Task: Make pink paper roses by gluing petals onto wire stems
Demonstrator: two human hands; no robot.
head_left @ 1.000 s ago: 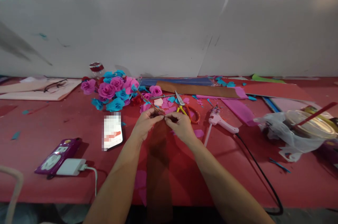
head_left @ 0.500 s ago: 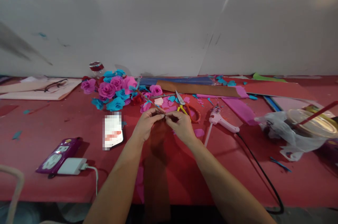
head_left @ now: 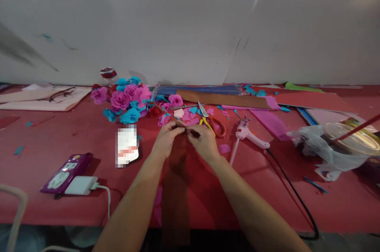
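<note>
Centre frame: left hand [head_left: 164, 142] and right hand [head_left: 205, 142], fingertips pinched around 1 stick [head_left: 168, 114]. Brown strip [head_left: 175, 196] hangs beneath them; scissors [head_left: 208, 121] just beyond.

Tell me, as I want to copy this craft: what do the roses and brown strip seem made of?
Roses: likely matte crepe paper; rolled petals match the cut scraps beside them. Brown strip: probably thin matte paper; it hangs limp, the red table showing through.
</note>
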